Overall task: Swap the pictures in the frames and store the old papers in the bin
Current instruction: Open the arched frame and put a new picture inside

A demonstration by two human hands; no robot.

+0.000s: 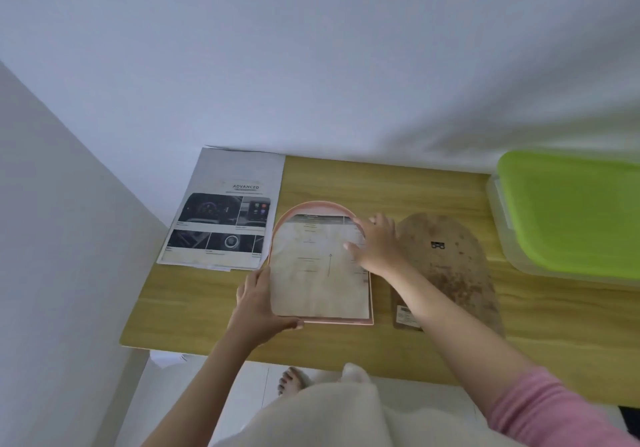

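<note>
A pink arch-topped picture frame (313, 207) lies flat in the middle of the wooden table (398, 187). A pale paper (317, 273) with faint print lies in it, face down. My left hand (258, 303) holds the frame's lower left edge, thumb under the bottom corner. My right hand (379, 244) rests with spread fingers on the paper's upper right corner. The brown arch-shaped backing board (450, 266) lies beside the frame on the right, partly under my right forearm. A clear bin with a green lid (571, 211), closed, stands at the far right.
A stack of printed pages (225, 211), the top one showing car interior photos, lies at the table's back left against the white wall. The table's near edge runs below my arms. My bare foot (292, 379) shows on the white floor below.
</note>
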